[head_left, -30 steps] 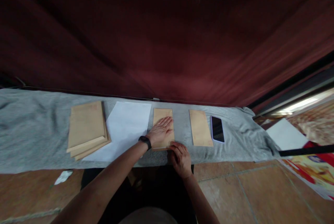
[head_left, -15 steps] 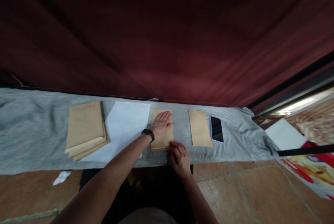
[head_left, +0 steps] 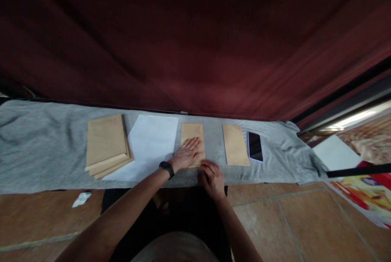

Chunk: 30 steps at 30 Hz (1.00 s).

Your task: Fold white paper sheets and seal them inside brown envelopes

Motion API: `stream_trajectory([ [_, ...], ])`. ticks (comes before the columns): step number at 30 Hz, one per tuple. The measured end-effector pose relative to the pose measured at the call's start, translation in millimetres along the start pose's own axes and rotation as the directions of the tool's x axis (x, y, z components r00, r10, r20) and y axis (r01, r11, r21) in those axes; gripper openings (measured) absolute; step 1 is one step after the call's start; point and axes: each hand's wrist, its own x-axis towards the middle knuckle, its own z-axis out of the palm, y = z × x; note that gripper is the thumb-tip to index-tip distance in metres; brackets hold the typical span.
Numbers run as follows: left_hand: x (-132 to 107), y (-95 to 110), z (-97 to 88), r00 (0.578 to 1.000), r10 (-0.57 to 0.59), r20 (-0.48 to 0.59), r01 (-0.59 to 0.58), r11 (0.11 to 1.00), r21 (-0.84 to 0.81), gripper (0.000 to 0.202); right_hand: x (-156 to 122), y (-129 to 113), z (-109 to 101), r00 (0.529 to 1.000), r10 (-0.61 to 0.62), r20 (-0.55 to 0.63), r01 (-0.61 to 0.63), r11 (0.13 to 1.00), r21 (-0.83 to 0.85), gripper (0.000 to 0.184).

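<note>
A small brown paper envelope (head_left: 192,130) lies flat in front of me on a grey cloth. My left hand (head_left: 187,154), a dark band on its wrist, rests on it palm down with the fingers stretched out. At the envelope's lower right corner is my right hand (head_left: 213,178), its fingers bent and closed on the near edge. The right thumb is partly hidden. To the right lies another brown envelope (head_left: 236,145), apart from both hands.
White paper sheets (head_left: 154,144) lie left of the hands, partly under a stack of larger brown envelopes (head_left: 106,139). A phone (head_left: 255,146) is at the right on the grey cloth (head_left: 281,152). A dark red curtain (head_left: 195,50) hangs behind. A white scrap (head_left: 82,199) lies on the tiled floor.
My left hand has slid down the envelope toward its near edge, uncovering a red mark near the top. My right hand stays at the lower right corner. The view has shifted slightly.
</note>
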Motion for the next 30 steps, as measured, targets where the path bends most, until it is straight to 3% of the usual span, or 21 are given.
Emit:
stream_trajectory([
  [6, -29, 9, -4.7, 0.999, 0.018, 0.05, -0.016, 0.998, -0.056, 0.061, 0, -2, 1, 1.0, -0.001, -0.029, 0.001, 1.0, -0.001, 0.033],
  [14, -64, 28, -2.8, 0.998, 0.051, -0.039, -0.052, 0.998, -0.037, 0.058, -2, 1, 4, 0.999, -0.001, -0.049, 0.0, 1.0, -0.017, 0.035],
  [30, -91, 49, 2.3, 0.987, 0.007, -0.159, -0.008, 1.0, -0.008, 0.038, -5, 4, 5, 0.999, -0.006, -0.04, 0.006, 1.0, -0.018, 0.029],
])
